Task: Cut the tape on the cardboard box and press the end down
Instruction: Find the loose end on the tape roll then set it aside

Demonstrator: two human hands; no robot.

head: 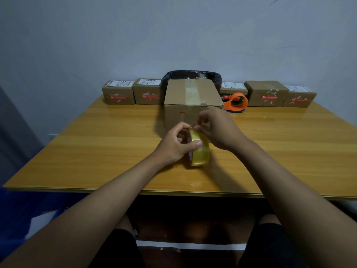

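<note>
A brown cardboard box (193,95) stands in the middle of the wooden table (96,151), with a strip of clear tape running over its top and down its near face. In front of it my left hand (177,144) holds a roll of yellowish clear tape (200,151) upright, thumb across the roll. My right hand (216,128) pinches the tape at the top of the roll with its fingertips, just in front of the box's near face. The tape's free end is too small to make out.
An orange tape dispenser (236,102) lies right of the box. Several small labelled cartons (118,93) line the table's far edge on both sides. A bin with a black bag (191,76) stands behind the box. The table's near edge is close to my lap.
</note>
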